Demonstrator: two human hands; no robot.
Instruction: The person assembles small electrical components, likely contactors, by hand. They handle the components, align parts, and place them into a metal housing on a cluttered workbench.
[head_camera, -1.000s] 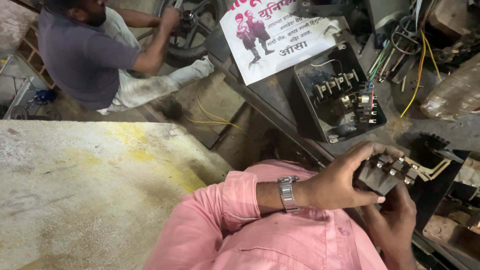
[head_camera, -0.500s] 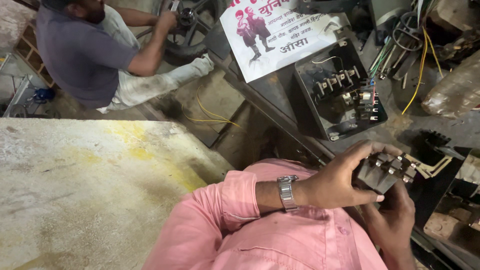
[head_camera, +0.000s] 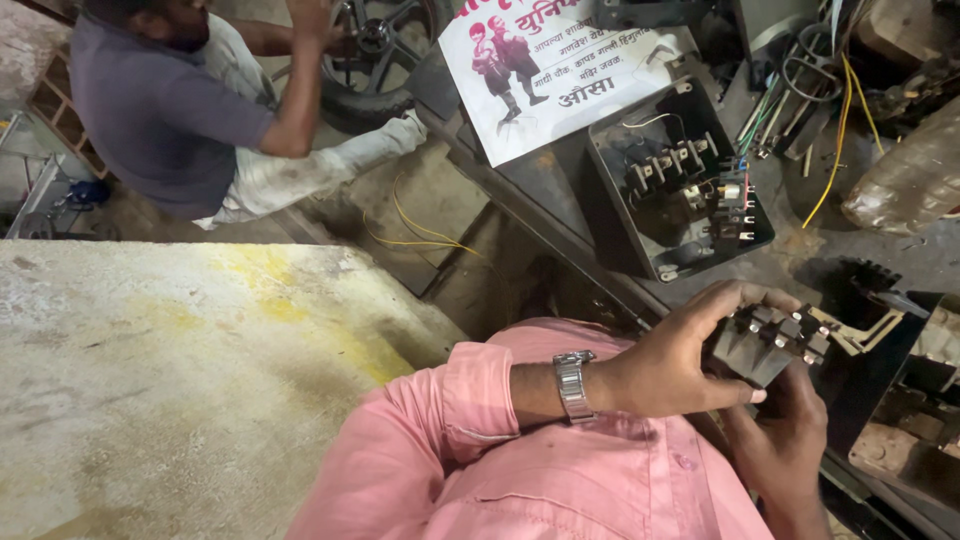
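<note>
Concrete fills the left of your view: a pale, stained slab (head_camera: 150, 390) with yellow smears, its edge running just beside your pink sleeve (head_camera: 440, 450). Beyond the slab a co-worker in a grey shirt (head_camera: 160, 120) sits on the floor, one arm raised against a black wheel (head_camera: 370, 60). Right of that wheel a white printed poster (head_camera: 560, 70) lies on the dark bench, and just beside its lower right corner sits an open black switch box (head_camera: 680, 185) with terminals and short wires inside. Yellow and green loose wires (head_camera: 840, 130) trail near the top right.

Your left hand (head_camera: 670, 360), with a metal wristwatch (head_camera: 573, 385) on the wrist, is curled over the near side of a small dark contactor block (head_camera: 765, 340), fingers wrapped on top and thumb underneath, closed firmly on it. Your right hand (head_camera: 785, 440) comes up from below and cups the same block from underneath; its fingertips are hidden behind the block, so you cannot tell how tightly they close, though the hand is touching it. The block is held in the air in front of your chest, just below the switch box and near a tan plastic piece (head_camera: 850, 335) at its right.
</note>
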